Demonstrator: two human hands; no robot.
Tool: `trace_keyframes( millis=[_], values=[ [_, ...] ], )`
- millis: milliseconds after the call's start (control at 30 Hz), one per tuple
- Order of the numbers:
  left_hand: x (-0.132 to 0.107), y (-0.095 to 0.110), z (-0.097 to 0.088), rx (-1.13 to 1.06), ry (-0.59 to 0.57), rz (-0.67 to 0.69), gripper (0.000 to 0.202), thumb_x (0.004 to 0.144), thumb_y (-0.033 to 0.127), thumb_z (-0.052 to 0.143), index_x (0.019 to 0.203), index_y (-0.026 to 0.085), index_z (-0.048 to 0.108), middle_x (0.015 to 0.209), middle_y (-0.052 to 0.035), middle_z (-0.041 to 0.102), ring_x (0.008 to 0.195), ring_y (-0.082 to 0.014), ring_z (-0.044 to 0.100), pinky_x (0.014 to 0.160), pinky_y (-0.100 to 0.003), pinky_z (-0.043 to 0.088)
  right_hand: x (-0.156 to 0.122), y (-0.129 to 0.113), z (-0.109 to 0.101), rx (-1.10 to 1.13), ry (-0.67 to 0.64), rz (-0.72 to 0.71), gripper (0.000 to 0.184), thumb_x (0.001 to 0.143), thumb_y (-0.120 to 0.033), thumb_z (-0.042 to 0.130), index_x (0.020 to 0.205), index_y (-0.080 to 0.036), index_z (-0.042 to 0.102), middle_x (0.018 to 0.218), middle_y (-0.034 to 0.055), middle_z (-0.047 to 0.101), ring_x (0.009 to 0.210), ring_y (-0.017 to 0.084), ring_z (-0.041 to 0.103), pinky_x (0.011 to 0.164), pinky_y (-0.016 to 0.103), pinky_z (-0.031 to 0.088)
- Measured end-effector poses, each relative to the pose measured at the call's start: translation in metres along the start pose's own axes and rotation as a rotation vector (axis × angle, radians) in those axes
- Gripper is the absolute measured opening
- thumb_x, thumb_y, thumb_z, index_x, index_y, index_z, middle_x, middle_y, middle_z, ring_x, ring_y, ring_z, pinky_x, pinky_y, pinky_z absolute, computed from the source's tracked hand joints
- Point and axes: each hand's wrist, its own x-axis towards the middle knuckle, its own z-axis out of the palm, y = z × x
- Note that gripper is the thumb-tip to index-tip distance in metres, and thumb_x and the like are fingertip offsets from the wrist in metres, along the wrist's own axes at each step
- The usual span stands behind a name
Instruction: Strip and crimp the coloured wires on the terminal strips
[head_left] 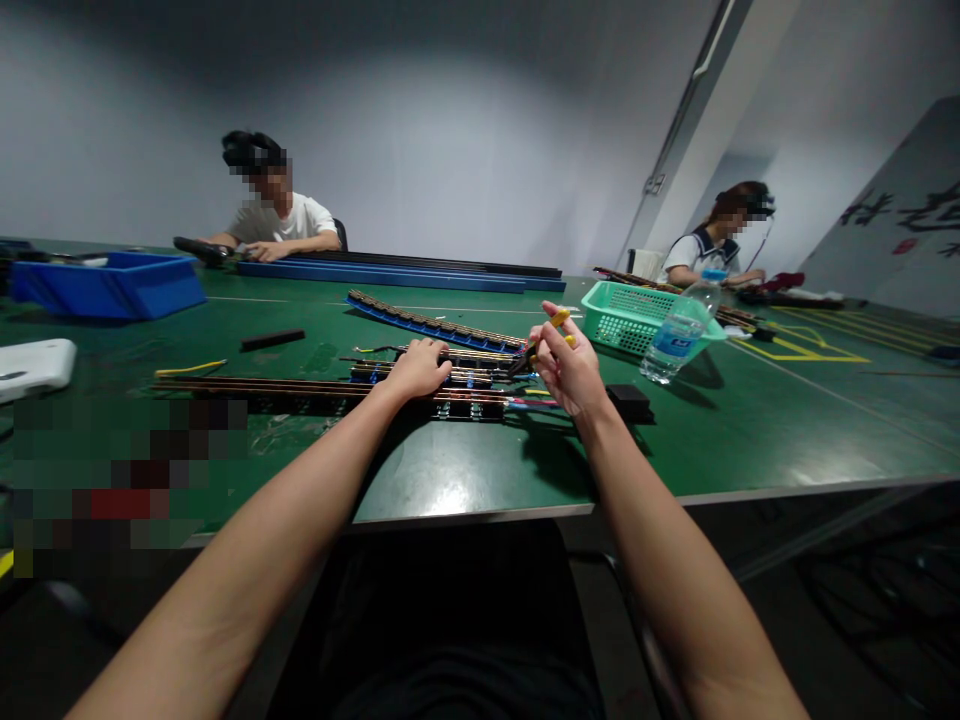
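My left hand [420,370] lies over a narrow black-and-blue strip assembly [364,374] with copper-coloured rods, its fingers curled across the far side and its thumb nearer me. In my right hand [574,370] is a pair of yellow-handled pliers [561,317]. Their dark jaws point left, close to the assembly's right end, but whether they touch it I cannot tell. A longer strip with thin copper rods [315,390] runs in front of my left hand. Coloured wires [536,402] come out at its right end, below my right hand. Behind both hands lies a slightly curved blue-edged strip [427,322].
A green basket [600,325] and a water bottle [675,340] stand right. A black block [630,403] sits beside my right wrist. Left are a blue bin [112,290], a dark bar [272,340] and a white device [34,368]. Two people work across the table, near long blue profiles [405,275].
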Motion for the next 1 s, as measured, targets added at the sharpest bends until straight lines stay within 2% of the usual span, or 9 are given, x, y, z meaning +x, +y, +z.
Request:
trace_keyframes(
  millis=[167,267,400,533,633,700,867,933,1000],
  values=[
    [0.000,-0.001,0.001,0.004,0.011,0.030,0.042,0.095,0.034,0.044,0.126,0.015,0.064,0.129,-0.0123,0.063,0.122,-0.0294,0.052,0.110,-0.041,0.041,-0.003,0.008,-0.008,-0.066,-0.085,-0.014,0.060,0.081,-0.050,0.072,0.130,-0.025,0.048,0.082,-0.0035,0.065,0.041,0.003,0.032,0.034,0.021,0.020],
    [0.000,-0.001,0.002,0.010,0.011,0.030,0.040,0.096,0.034,0.045,0.123,0.016,0.067,0.127,-0.0124,0.064,0.120,-0.0303,0.052,0.108,-0.042,0.042,-0.009,0.014,-0.005,-0.266,-0.178,-0.092,0.053,0.088,-0.052,0.066,0.129,-0.023,0.049,0.076,-0.0016,0.068,0.045,0.008,0.048,0.040,0.022,0.033],
    [-0.001,-0.001,0.002,-0.006,0.016,0.016,0.041,0.096,0.035,0.045,0.125,0.014,0.066,0.129,-0.0144,0.062,0.123,-0.0313,0.051,0.108,-0.043,0.042,-0.022,0.026,0.002,-0.678,-0.248,-0.355,0.031,0.095,-0.038,0.058,0.120,-0.021,0.056,0.063,-0.0036,0.064,0.049,0.010,0.053,0.052,0.024,0.041],
    [-0.002,0.000,0.000,-0.011,0.010,0.015,0.041,0.096,0.035,0.045,0.125,0.014,0.066,0.129,-0.0146,0.062,0.123,-0.0317,0.050,0.109,-0.043,0.041,-0.034,0.037,0.011,-1.048,-0.519,-0.631,0.029,0.091,-0.024,0.055,0.119,-0.020,0.062,0.069,0.0002,0.069,0.053,0.011,0.056,0.054,0.024,0.038],
    [-0.002,0.000,0.000,-0.010,0.005,0.022,0.040,0.096,0.034,0.045,0.123,0.014,0.067,0.128,-0.0145,0.062,0.122,-0.0320,0.051,0.108,-0.043,0.041,-0.039,0.042,0.016,-1.190,-0.648,-0.721,0.028,0.090,-0.023,0.054,0.117,-0.019,0.064,0.071,0.0024,0.071,0.056,0.013,0.058,0.054,0.026,0.036],
    [-0.002,-0.001,0.000,-0.018,0.010,0.025,0.040,0.096,0.034,0.044,0.123,0.014,0.067,0.128,-0.0148,0.062,0.122,-0.0324,0.050,0.108,-0.044,0.042,-0.039,0.042,0.018,-1.129,-0.564,-0.677,0.028,0.092,-0.026,0.054,0.118,-0.019,0.062,0.071,0.0014,0.069,0.056,0.013,0.059,0.055,0.025,0.038],
    [-0.001,-0.003,0.001,-0.028,0.009,0.022,0.041,0.095,0.036,0.044,0.123,0.015,0.067,0.128,-0.0141,0.062,0.123,-0.0322,0.050,0.108,-0.044,0.042,-0.033,0.032,0.014,-0.624,-0.013,-0.478,0.033,0.100,-0.041,0.046,0.127,-0.023,0.053,0.073,-0.0014,0.063,0.053,0.011,0.055,0.053,0.025,0.043],
    [0.000,-0.003,0.001,-0.026,0.000,0.022,0.041,0.095,0.036,0.043,0.121,0.017,0.068,0.127,-0.0126,0.063,0.123,-0.0310,0.051,0.108,-0.043,0.042,-0.030,0.027,0.011,-0.447,0.155,-0.482,0.037,0.102,-0.045,0.040,0.131,-0.024,0.050,0.073,-0.0022,0.060,0.049,0.010,0.053,0.050,0.025,0.042],
    [0.000,-0.003,0.001,-0.019,-0.007,0.018,0.041,0.095,0.036,0.043,0.121,0.017,0.068,0.127,-0.0119,0.063,0.124,-0.0302,0.051,0.109,-0.042,0.042,-0.027,0.024,0.010,-0.353,0.243,-0.506,0.038,0.102,-0.045,0.040,0.133,-0.025,0.049,0.071,-0.0030,0.059,0.048,0.010,0.051,0.049,0.024,0.042]
  ],
)
